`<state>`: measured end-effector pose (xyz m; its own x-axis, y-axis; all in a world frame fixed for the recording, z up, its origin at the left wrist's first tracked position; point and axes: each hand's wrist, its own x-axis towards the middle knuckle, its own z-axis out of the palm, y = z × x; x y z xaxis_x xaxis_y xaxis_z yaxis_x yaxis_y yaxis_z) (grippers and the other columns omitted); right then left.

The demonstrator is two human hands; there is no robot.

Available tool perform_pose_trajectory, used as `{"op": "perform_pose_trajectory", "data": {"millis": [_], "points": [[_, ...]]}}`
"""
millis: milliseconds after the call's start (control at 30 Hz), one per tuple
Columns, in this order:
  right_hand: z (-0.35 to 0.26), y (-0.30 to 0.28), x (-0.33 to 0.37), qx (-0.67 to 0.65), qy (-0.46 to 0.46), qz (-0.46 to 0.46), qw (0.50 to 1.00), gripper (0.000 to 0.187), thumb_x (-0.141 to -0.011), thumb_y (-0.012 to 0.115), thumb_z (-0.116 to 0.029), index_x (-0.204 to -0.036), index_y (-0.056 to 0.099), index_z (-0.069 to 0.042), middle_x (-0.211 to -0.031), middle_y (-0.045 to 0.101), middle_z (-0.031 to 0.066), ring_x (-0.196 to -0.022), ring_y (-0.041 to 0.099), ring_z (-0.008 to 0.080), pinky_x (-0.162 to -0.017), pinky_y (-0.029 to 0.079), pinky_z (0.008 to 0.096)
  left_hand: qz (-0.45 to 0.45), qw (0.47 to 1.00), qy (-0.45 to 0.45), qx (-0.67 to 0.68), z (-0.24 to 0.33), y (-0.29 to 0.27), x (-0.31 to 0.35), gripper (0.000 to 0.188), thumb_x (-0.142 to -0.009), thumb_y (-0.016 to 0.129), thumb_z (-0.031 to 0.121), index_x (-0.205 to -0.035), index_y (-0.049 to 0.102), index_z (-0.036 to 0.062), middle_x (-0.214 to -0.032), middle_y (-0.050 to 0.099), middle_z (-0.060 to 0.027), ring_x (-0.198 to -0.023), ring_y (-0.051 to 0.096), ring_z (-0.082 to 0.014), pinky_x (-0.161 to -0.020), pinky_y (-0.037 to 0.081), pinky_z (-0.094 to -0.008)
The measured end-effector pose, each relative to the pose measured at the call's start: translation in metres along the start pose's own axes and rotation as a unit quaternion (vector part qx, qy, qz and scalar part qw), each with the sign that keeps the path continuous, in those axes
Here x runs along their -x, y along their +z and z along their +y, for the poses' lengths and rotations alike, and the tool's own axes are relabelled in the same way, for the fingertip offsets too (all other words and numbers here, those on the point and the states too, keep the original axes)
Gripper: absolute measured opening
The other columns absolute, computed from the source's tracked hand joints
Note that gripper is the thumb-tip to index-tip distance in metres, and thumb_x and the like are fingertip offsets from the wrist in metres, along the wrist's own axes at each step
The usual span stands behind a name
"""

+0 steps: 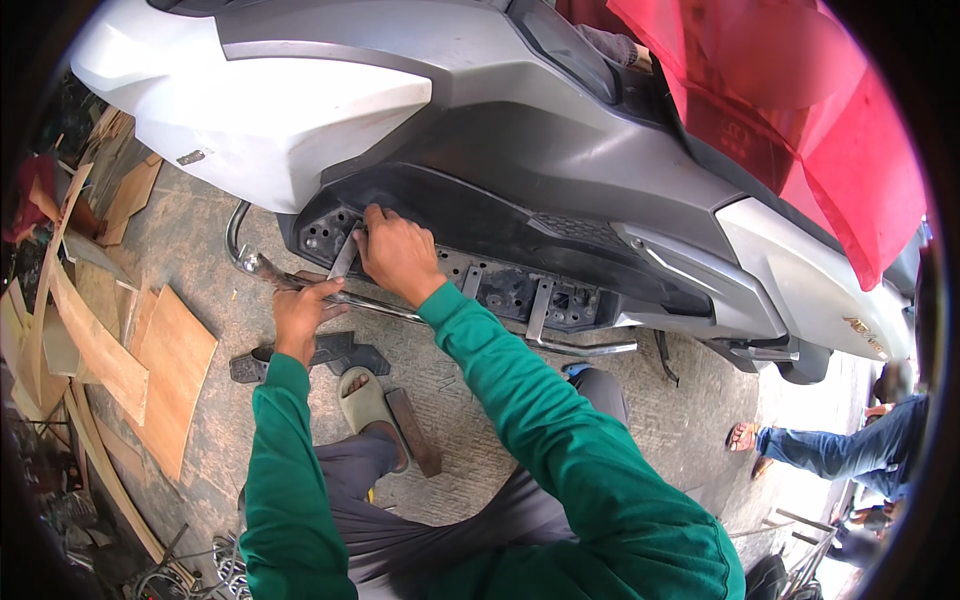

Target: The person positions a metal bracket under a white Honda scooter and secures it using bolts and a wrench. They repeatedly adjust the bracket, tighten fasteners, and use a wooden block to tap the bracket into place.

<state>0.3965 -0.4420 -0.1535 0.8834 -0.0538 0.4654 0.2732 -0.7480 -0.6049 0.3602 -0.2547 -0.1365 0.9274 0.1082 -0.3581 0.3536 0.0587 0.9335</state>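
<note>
While left hand (302, 312) is clamping around chrome tubular bar (385, 306) beside scooter footboard (505, 303), right hand (402, 262) is touching flat metal bracket (344, 259) atop footboard, pinch or press unclear; risk: bar sagging, bracket slipping askew, should left grip be loosening.

From the wearer's head, we look steeply down through one wide fisheye lens, facing the side of a silver-and-white plastic-bodied scooter (450, 115) close by; the rough grey concrete floor (680, 420) lies farther below us.
</note>
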Motion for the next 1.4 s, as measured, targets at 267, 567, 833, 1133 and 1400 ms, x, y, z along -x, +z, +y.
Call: {"op": "perform_pose_trajectory", "data": {"millis": [267, 567, 833, 1133, 1400], "points": [[-0.001, 0.003, -0.010, 0.037, 0.071, -0.128, 0.989, 0.030, -0.106, 0.063, -0.031, -0.107, 0.066, -0.001, -0.099, 0.076, 0.0239, -0.084, 0.074, 0.0474, -0.073, 0.058, 0.0576, 0.010, 1.000, 0.002, -0.005, -0.001, 0.001, -0.001, 0.021, -0.087, 0.083, 0.000, -0.102, 0.070, -0.0074, -0.102, 0.074, -0.0168, -0.086, 0.074, -0.0266, -0.074, 0.070, -0.0416], [0.002, 0.004, 0.000, 0.015, 0.025, -0.067, 0.997, 0.036, -0.107, 0.061, -0.036, -0.096, 0.069, -0.002, -0.082, 0.075, 0.0225, -0.082, 0.074, 0.0468, -0.071, 0.058, 0.0576, 0.004, 1.000, 0.006, -0.007, 0.001, 0.002, 0.001, 0.023, -0.087, 0.084, 0.001, -0.103, 0.069, -0.0070, -0.103, 0.074, -0.0173, -0.087, 0.075, -0.0278, -0.075, 0.070, -0.0425], [-0.001, 0.001, 0.007, 0.003, 0.022, -0.020, 1.000, 0.037, -0.107, 0.059, -0.035, -0.097, 0.072, -0.002, -0.086, 0.077, 0.0216, -0.079, 0.076, 0.0440, -0.072, 0.059, 0.0551, 0.005, 1.000, 0.007, -0.015, -0.001, 0.000, -0.001, 0.023, -0.087, 0.084, 0.002, -0.103, 0.069, -0.0057, -0.102, 0.074, -0.0162, -0.088, 0.075, -0.0269, -0.076, 0.070, -0.0423], [0.001, -0.007, -0.006, 0.035, 0.056, -0.161, 0.985, 0.035, -0.108, 0.058, -0.034, -0.108, 0.069, -0.001, -0.098, 0.077, 0.0219, -0.088, 0.076, 0.0442, -0.074, 0.059, 0.0547, 0.002, 1.000, 0.007, -0.014, 0.000, 0.001, 0.001, 0.023, -0.087, 0.084, 0.002, -0.104, 0.069, -0.0041, -0.103, 0.074, -0.0158, -0.090, 0.076, -0.0262, -0.075, 0.071, -0.0420], [0.004, 0.004, 0.000, 0.024, -0.016, -0.063, 0.998, 0.032, -0.109, 0.057, -0.034, -0.106, 0.066, -0.004, -0.098, 0.076, 0.0248, -0.089, 0.075, 0.0456, -0.073, 0.059, 0.0568, 0.009, 1.000, 0.009, -0.022, 0.000, 0.003, 0.003, 0.025, -0.088, 0.083, 0.003, -0.107, 0.071, -0.0085, -0.106, 0.075, -0.0168, -0.094, 0.076, -0.0278, -0.077, 0.070, -0.0425]]}}
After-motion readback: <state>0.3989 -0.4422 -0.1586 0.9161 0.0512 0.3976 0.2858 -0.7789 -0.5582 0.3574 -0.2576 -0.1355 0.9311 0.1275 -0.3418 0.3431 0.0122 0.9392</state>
